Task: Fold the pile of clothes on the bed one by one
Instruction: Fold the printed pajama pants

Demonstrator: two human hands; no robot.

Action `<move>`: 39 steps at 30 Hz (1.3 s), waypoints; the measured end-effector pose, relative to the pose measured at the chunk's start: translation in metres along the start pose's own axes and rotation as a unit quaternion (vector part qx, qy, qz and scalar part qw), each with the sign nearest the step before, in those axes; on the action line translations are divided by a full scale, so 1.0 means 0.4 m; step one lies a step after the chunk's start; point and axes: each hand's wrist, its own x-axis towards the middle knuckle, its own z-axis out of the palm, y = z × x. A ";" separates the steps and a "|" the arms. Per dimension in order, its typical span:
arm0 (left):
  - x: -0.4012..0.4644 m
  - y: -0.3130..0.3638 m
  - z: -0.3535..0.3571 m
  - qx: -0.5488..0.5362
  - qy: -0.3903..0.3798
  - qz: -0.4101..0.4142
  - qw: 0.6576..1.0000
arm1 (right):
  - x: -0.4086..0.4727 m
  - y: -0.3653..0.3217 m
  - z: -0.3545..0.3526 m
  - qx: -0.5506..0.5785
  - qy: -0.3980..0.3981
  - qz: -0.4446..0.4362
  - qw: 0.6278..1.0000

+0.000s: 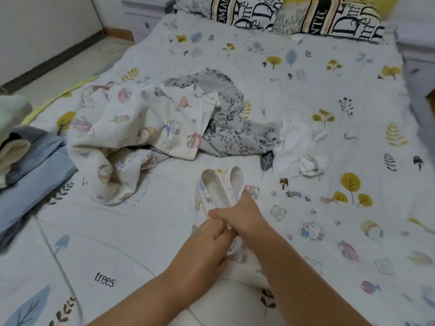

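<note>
White bedding printed with leaves and trees covers the bed [306, 74], with lettered pillows [294, 15] along its head edge. Near the foot edge both hands meet over a cartoon-print garment [313, 231] spread flat toward the right side; the left hand [207, 234] and right hand [244, 215] pinch a narrow folded part of it [221, 189], which stands up in two loops just beyond the fingers, so both grips are closed on cloth. Toward the middle of the bed the unfolded pile waits: a cartoon-print pyjama top [131, 132], a grey flowered piece [233, 130] partly under it, and a crumpled white item [299, 147] to the right. At the left edge sits a stack of folded clothes [30, 158], blue ones lowest. The step in hand looks like tidying a sleeve or leg fold. To do it well, the person should probably keep the pinched edges matched, lay the strip flat along the garment's body, and smooth out slack before the next fold, since this crinkled cloth is likely to bunch and slip.
</note>
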 end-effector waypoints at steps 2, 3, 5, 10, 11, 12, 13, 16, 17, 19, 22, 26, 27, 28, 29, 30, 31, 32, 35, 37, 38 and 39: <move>0.017 0.033 0.029 0.001 -0.005 0.038 0.999 | -0.002 0.024 -0.054 -0.024 0.021 -0.005 0.999; 0.027 0.051 0.042 -0.008 -0.011 0.052 0.999 | -0.005 0.039 -0.083 -0.021 0.030 -0.015 0.999; 0.047 0.089 0.063 -0.032 -0.015 0.082 0.996 | -0.021 0.071 -0.149 -0.012 0.050 -0.033 0.998; 0.095 0.180 0.104 -0.119 0.052 0.076 0.989 | -0.067 0.186 -0.364 0.089 0.101 -0.016 0.991; 0.108 0.183 0.117 -0.107 0.063 0.055 0.991 | -0.066 0.224 -0.403 0.095 0.119 0.004 0.988; 0.120 0.177 0.135 -0.090 0.068 0.027 0.993 | -0.065 0.261 -0.434 0.101 0.138 0.027 0.985; 0.134 0.167 0.155 -0.066 0.064 -0.004 0.996 | -0.064 0.292 -0.458 0.095 0.158 0.051 0.982; 0.170 0.133 0.219 0.050 -0.030 -0.097 0.994 | -0.064 0.370 -0.482 0.038 0.205 0.116 0.971; 0.179 0.125 0.237 0.068 -0.068 -0.116 0.989 | -0.065 0.386 -0.478 0.014 0.205 0.112 0.972; 0.196 0.121 0.264 0.077 -0.124 -0.149 0.978 | -0.063 0.408 -0.468 -0.027 0.184 0.075 0.980; 0.209 0.124 0.292 0.114 -0.135 -0.137 0.975 | -0.061 0.420 -0.474 -0.060 0.191 0.046 0.979; 0.218 0.131 0.327 0.146 -0.241 -0.139 0.949 | -0.071 0.430 -0.514 -0.135 0.226 0.068 0.962; 0.217 0.132 0.338 0.162 -0.263 -0.141 0.941 | -0.076 0.433 -0.513 -0.183 0.222 0.085 0.954; 0.219 0.134 0.350 0.171 -0.259 -0.134 0.941 | -0.079 0.432 -0.506 -0.238 0.229 0.091 0.939; 0.225 0.141 0.361 0.178 -0.226 -0.119 0.950 | -0.081 0.430 -0.492 -0.290 0.253 0.069 0.921; 0.233 0.147 0.373 0.185 -0.172 -0.106 0.962 | -0.077 0.431 -0.473 -0.330 0.287 0.022 0.899; 0.245 0.156 0.384 0.171 -0.128 -0.093 0.972 | -0.069 0.431 -0.452 -0.352 0.319 -0.030 0.879; 0.263 0.165 0.392 0.160 -0.111 -0.076 0.978 | -0.051 0.444 -0.431 -0.373 0.332 -0.077 0.863; 0.317 0.175 0.419 0.199 -0.100 -0.007 0.975 | -0.009 0.499 -0.390 -0.438 0.297 -0.137 0.838; 0.333 0.152 0.446 0.230 -0.135 0.011 0.964 | 0.003 0.541 -0.394 -0.436 0.278 -0.123 0.847; 0.332 0.138 0.460 0.243 -0.150 0.012 0.958 | 0.007 0.562 -0.400 -0.436 0.267 -0.109 0.852; 0.327 0.126 0.472 0.251 -0.160 0.007 0.955 | 0.010 0.580 -0.405 -0.440 0.258 -0.103 0.854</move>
